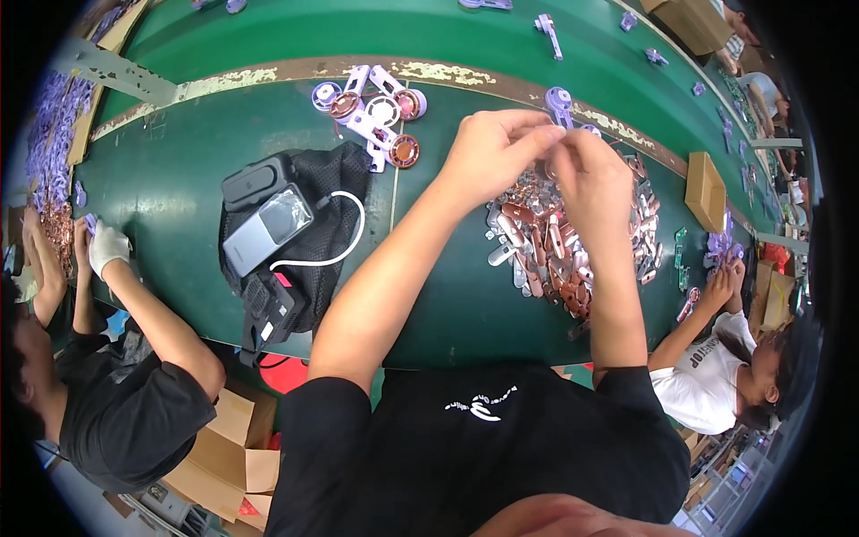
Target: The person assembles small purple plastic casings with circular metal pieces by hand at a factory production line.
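My left hand (497, 154) and my right hand (594, 183) meet above the far side of the table, fingertips pinched together. Whatever lies between the fingers is too small or hidden to name. Right beyond the fingertips shows a lilac plastic part (559, 100) with a round head; I cannot tell whether the fingers touch it. Below the hands spreads a pile of small copper-coloured and silver cover pieces (546, 246), partly hidden by my right forearm. Left of my left hand, several lilac parts with copper-coloured round ends (383, 116) lie in a cluster.
A black mesh pouch (335, 179) with a grey device (268, 231) and white cable lies on the green table (429, 304). Beyond its worn rail (295, 70) runs a green conveyor (358, 31) carrying lilac parts. An open carton (705, 192) stands right. Co-workers sit on both sides.
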### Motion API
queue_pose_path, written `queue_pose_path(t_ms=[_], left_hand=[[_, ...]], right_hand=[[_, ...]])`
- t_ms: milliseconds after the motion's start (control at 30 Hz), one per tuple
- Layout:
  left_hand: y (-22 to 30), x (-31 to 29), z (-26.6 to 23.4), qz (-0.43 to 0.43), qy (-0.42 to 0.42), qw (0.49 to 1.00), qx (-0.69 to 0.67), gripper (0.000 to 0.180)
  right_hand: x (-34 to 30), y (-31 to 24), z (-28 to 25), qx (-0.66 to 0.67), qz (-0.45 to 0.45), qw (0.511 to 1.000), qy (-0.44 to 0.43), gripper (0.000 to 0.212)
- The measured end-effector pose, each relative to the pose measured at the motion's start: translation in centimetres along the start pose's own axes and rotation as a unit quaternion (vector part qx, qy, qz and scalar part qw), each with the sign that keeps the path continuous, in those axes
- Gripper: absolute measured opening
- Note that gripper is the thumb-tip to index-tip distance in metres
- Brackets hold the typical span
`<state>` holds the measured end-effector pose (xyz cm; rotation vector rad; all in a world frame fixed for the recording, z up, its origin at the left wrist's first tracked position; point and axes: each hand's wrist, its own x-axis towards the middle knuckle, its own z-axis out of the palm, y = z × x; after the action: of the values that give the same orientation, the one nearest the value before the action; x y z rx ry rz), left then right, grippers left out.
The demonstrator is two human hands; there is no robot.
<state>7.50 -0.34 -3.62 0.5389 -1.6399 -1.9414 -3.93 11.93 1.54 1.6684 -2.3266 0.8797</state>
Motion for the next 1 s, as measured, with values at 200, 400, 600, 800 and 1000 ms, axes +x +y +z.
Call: queue_pose_path(t_ms=[200,400,600,800,1000], left_hand=[[-1.8,0.6,-1.0,-0.057,0.109,0.99,-0.063,0.026],[-0.9,0.8,-3.6,-0.093,0.074,0.993,0.017,0.028],[-1.8,1.0,-4.0,-0.002,0.141,0.987,0.074,0.029],[-2.0,0.8,-3.8,0.001,0.13,0.989,0.075,0.03],[-2.0,0.8,-3.4,0.0,0.136,0.983,0.127,0.023]], right_hand=[[0.8,-1.3,2.6,0.034,-0.083,0.995,-0.035,0.013],[1.5,0.7,1.5,0.091,0.004,0.992,-0.088,0.011],[2.7,2.0,2.5,-0.02,-0.049,0.991,-0.119,0.013],[2.9,1.0,4.3,-0.063,-0.069,0.983,-0.159,0.01],[3.8,1.7,4.1,-0.044,-0.164,0.974,-0.148,0.009]])
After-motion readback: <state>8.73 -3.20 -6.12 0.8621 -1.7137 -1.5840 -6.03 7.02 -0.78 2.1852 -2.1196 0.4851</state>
